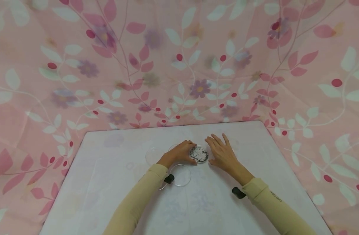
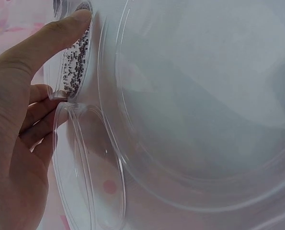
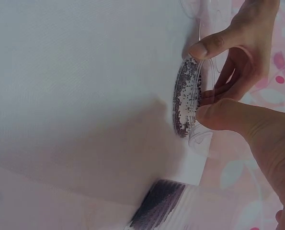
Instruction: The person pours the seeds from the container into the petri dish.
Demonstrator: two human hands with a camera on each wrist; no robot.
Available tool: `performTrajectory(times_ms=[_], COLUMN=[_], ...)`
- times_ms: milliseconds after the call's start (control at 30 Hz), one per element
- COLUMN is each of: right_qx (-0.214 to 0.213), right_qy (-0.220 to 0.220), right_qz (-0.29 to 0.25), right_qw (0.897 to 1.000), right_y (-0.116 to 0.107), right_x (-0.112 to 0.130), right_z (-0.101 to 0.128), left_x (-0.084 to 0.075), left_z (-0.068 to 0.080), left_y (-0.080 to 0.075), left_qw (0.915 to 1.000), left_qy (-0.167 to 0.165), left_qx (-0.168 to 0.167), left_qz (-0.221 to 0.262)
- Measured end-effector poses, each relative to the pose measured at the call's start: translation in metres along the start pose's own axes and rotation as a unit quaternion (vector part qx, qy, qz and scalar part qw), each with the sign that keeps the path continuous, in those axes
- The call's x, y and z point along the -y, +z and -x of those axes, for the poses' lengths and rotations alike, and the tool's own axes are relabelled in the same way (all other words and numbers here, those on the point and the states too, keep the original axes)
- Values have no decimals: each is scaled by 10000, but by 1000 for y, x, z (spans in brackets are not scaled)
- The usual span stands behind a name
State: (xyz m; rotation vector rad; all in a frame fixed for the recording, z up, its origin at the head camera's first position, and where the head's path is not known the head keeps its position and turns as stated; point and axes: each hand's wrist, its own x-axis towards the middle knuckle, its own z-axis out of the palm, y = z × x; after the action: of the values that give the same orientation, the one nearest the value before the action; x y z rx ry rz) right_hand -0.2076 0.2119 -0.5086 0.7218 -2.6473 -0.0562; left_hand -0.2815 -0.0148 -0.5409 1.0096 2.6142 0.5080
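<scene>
A small clear dish of dark and white grains (image 1: 199, 154) lies flat on the white table (image 1: 114, 195) near its middle. My left hand (image 1: 181, 152) grips the dish from the left, thumb on the near rim and fingers curled round the far rim. In the left wrist view the thumb (image 2: 51, 40) lies along the grain dish (image 2: 75, 62). My right hand (image 1: 221, 150) rests flat on the table just right of the dish, fingers straight and spread. In the right wrist view its thumb (image 3: 228, 117) touches the rim of the grain dish (image 3: 185, 98).
Three empty clear dishes lie near my left wrist: one on the left (image 1: 154, 155), one in front (image 1: 180, 175), one partly hidden behind the left hand (image 1: 172, 147). A pink floral cloth (image 1: 179, 65) hangs behind and round the table.
</scene>
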Motion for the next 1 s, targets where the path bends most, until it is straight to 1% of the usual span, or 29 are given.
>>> performTrajectory(times_ms=[167,367,500,567,667,833,1000], right_qx=[22,9,-22,27,170,398,416], right_qy=[-38,-128,-225,-272,-308,-356,-159], right_qz=[-24,-133,-165,-202,-420,-975,-1195], right_qw=[10000,9998,9996,9994,9985,9938,9918], right_y=[2,2,3,4,7,10,7], right_x=[2,6,8,9,12,17,20], right_z=[-2,-5,-8,-10,-13,-16,-19], left_x=[1,1,0,0,0,1,1], left_z=[-1,0,0,-1,-1,-1,-1], left_y=[1,3,2,1,1,2,1], left_qw=[9999,10000,9999,9997,9997,9996,9996], left_qy=[70,53,118,164,178,197,215], left_qx=[-66,-23,-60,-73,-71,-60,-52], left_qz=[-32,-59,-91,-136,-164,-193,-193])
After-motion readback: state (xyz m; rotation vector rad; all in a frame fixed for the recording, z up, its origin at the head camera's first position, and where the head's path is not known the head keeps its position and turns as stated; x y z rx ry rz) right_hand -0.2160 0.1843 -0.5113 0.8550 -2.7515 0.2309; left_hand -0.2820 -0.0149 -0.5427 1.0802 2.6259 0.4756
